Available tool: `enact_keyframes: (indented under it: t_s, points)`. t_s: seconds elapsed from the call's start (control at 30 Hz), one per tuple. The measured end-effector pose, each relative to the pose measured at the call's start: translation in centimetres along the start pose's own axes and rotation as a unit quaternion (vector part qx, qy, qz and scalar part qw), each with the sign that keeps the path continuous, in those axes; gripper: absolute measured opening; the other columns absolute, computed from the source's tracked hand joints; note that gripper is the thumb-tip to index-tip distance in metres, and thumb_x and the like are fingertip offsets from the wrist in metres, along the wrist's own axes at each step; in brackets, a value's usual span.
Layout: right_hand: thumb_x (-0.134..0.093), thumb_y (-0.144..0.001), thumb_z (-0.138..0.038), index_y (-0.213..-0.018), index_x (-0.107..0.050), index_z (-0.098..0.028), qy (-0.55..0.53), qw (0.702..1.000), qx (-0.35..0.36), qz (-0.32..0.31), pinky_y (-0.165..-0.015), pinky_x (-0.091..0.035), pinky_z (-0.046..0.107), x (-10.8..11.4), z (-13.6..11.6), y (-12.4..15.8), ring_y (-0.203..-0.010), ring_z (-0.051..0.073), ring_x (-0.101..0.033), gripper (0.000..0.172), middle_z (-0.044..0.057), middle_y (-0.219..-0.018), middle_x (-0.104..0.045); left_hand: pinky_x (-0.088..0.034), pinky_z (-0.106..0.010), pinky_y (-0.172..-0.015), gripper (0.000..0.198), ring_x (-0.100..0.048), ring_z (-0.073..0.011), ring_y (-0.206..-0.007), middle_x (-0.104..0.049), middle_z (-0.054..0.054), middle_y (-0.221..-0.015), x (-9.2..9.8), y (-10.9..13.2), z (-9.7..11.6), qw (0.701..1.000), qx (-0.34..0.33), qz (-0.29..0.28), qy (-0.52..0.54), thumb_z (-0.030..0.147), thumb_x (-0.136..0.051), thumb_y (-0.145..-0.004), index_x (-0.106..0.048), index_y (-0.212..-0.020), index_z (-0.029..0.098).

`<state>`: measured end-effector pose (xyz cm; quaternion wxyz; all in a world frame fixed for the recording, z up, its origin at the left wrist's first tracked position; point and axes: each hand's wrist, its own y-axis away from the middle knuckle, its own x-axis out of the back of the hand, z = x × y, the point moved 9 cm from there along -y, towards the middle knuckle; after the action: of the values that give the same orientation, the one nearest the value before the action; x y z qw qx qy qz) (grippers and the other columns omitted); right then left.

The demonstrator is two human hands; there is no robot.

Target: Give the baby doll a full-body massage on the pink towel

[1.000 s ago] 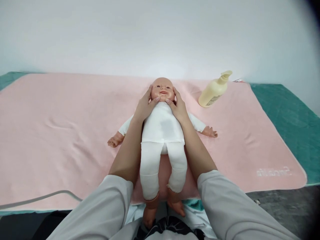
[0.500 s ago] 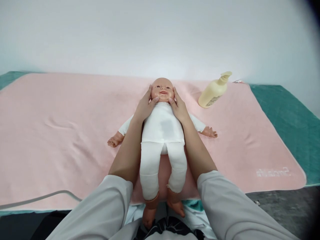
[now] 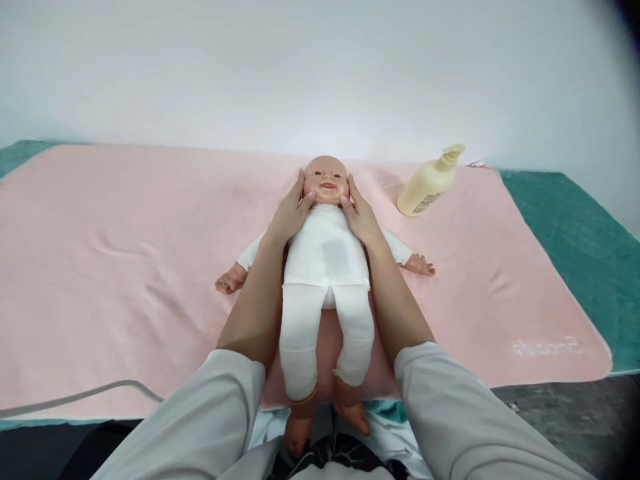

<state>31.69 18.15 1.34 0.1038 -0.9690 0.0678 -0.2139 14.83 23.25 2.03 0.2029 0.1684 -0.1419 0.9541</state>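
A baby doll [image 3: 327, 260] in a white suit lies on its back on the pink mat, head away from me and arms spread. My left hand [image 3: 294, 210] cups the left side of its head [image 3: 326, 167], fingers along the cheek and thumb by the chin. On the opposite side my right hand [image 3: 361, 212] holds the head the same way, with its thumb at the edge of the jaw. Parts of the fingers are hidden beside and behind the head. The doll's bare feet [image 3: 299, 430] hang over the near edge, close to my body.
A pale yellow pump bottle [image 3: 427, 187] stands on the pink mat [image 3: 125, 280] at the back right. Green cloth [image 3: 575, 240] shows beneath the mat. A grey cable [image 3: 85, 395] crosses the front left, and a white wall [image 3: 300, 73] rises behind.
My thumbs have slid slightly outward from the doll's chin along its jaw. The hands stay around the head, and the doll and bottle keep their places.
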Motion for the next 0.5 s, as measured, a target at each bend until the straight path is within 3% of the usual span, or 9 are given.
enact_keyframes:
  t_s: [0.2, 0.5]
  points:
    - [-0.052, -0.082, -0.080, -0.163, -0.014, -0.026, -0.018, 1.000, 0.000, 0.024, -0.123, -0.039, 0.047, -0.23, 0.06, -0.08, -0.145, 0.027, -0.047, 0.105, 0.005, -0.163, -0.040, -0.030, -0.051, -0.123, 0.099, -0.042, -0.0332, -0.146, -0.036, -0.011, -0.163, -0.53, 0.03, -0.51, 1.000, 0.021, -0.014, 0.018, 0.059, -0.067, -0.088, -0.014, -0.164, 0.026]
    - [-0.064, -0.070, -0.084, -0.161, -0.024, -0.023, -0.044, 0.997, -0.009, 0.057, -0.120, -0.043, 0.047, -0.34, 0.02, -0.13, -0.140, 0.029, -0.053, 0.117, 0.009, -0.159, -0.045, -0.032, -0.049, -0.122, 0.096, -0.040, -0.0363, -0.146, -0.040, -0.014, -0.160, -0.22, 0.01, 0.42, 0.999, 0.006, 0.045, -0.027, 0.061, -0.074, -0.080, -0.032, -0.158, 0.024]
